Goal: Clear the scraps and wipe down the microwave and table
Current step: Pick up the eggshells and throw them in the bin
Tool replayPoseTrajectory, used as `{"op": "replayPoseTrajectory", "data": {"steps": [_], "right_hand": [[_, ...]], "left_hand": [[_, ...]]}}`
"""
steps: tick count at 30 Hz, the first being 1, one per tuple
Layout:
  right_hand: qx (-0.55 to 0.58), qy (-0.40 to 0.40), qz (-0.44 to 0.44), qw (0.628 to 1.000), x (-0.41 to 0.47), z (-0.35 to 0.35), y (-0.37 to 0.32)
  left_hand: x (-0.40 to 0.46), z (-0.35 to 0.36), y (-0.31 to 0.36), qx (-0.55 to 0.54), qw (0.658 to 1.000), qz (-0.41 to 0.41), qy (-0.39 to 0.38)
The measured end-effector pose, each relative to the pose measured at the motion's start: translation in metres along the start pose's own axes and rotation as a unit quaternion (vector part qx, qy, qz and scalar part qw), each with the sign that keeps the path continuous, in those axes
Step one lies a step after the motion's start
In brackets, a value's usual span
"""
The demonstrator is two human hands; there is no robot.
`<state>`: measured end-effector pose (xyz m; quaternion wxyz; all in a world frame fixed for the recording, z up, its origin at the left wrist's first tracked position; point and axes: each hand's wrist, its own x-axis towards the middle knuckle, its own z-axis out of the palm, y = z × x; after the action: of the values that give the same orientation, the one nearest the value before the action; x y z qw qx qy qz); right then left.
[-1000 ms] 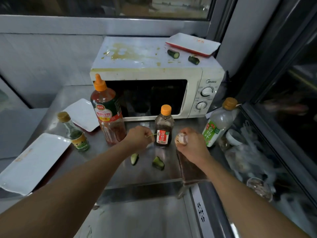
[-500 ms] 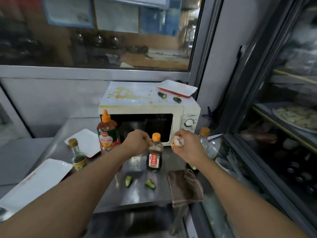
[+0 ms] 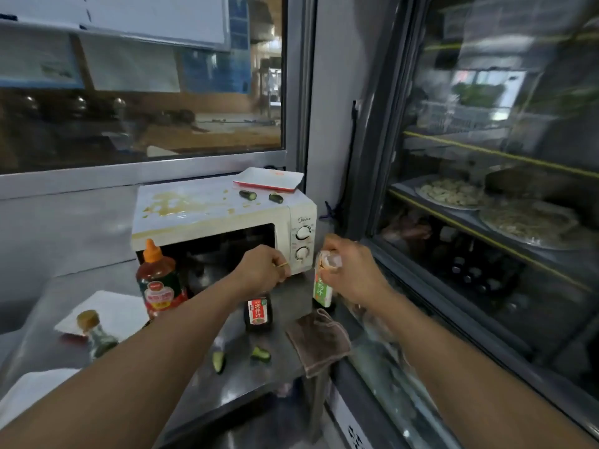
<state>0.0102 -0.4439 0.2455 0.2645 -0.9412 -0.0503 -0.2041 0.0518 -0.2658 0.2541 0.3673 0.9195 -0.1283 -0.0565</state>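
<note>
A red sauce bottle [image 3: 159, 283] with an orange cap stands at the left of the centre. Below it, at the lower left, a small green bottle [image 3: 97, 333] stands beside a white plate [image 3: 111, 311]. A dark bottle [image 3: 258, 314] with a red label is at the centre. On the right, a glass cabinet [image 3: 496, 202] holds trays of food.

Dim, flat indoor light with soft glare on the steel table [image 3: 246, 387] and reflections in the window glass [image 3: 139, 102], motion blur throughout, and wide-angle bending toward the frame edges.
</note>
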Motion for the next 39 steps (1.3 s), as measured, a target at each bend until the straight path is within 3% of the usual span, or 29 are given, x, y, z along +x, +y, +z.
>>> {"op": "replayPoseTrajectory", "data": {"steps": [10,18,25,39], "right_hand": [[-0.046,0.073,0.149,0.985,-0.112,-0.041,-0.014],[-0.103,0.140,0.260,0.950,-0.220,-0.097,-0.017],[-0.162,0.183,0.348,0.905,-0.328,-0.153,-0.023],[-0.227,0.269,0.503,0.789,-0.601,-0.256,-0.065]], "left_hand": [[-0.046,0.046,0.023,0.029,0.982,0.136,-0.130],[-0.097,0.108,0.075,0.008,0.946,0.229,-0.231],[-0.167,0.169,0.136,-0.003,0.901,0.271,-0.340],[-0.416,0.279,0.240,0.025,0.794,0.416,-0.443]]}}
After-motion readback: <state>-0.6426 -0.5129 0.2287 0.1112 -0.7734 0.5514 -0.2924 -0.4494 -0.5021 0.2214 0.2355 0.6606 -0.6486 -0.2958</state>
